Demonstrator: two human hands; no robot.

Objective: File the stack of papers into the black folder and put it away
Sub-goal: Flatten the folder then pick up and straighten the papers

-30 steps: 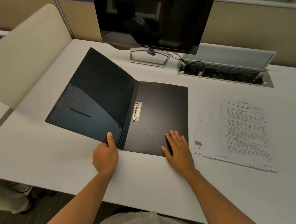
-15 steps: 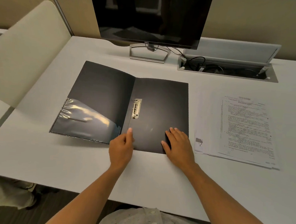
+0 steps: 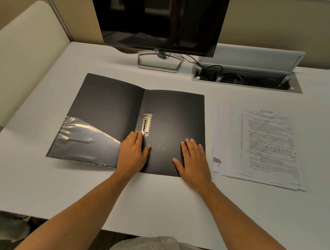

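Desk (image 3: 39, 184): we have the folder lying open in the middle, the papers just to its right.
Folder (image 3: 172, 113): thin, flexible plastic, we judge; light and slick, so we pin it flat.
Papers (image 3: 266, 147): a loose, fanned stack, floppy; we would square it and lift by both long edges.
Clip (image 3: 146, 124): stiff metal by the spine; we would press its lever.
Left hand (image 3: 133, 152): flat by the clip, grasping nothing.
Right hand (image 3: 194, 159): flat on the right cover, grasping nothing.
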